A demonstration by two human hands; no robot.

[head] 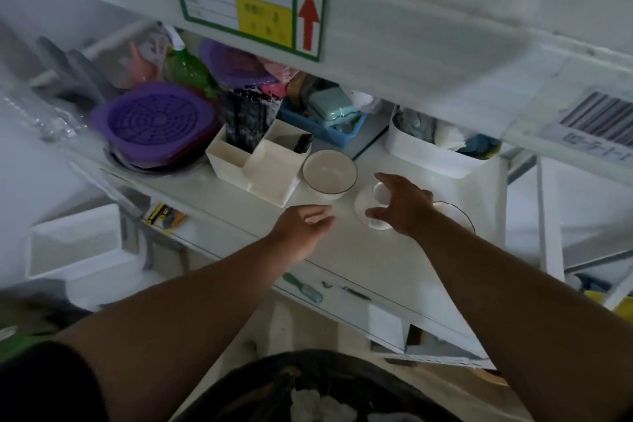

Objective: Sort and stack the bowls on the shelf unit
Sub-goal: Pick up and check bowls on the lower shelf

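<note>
A white bowl with a dark rim (pixel 329 174) stands upright on the white shelf (pixel 346 243), beside a divided organiser box. To its right lies a small white bowl (pixel 371 207), tipped on its side. My right hand (pixel 402 205) is spread over this small bowl, thumb and fingers around it; I cannot tell whether they grip it. Behind that hand a third dark-rimmed bowl (pixel 457 214) shows only part of its rim. My left hand (pixel 303 224) hovers just above the shelf in front of the first bowl, fingers loosely curled, holding nothing.
A white divided organiser (pixel 260 164) stands left of the bowls. Purple strainer baskets (pixel 156 122) sit further left. A white bin (pixel 428 156) and a blue tray (pixel 325 134) stand at the back. The upper shelf with a labelled sign (pixel 246 0) overhangs closely.
</note>
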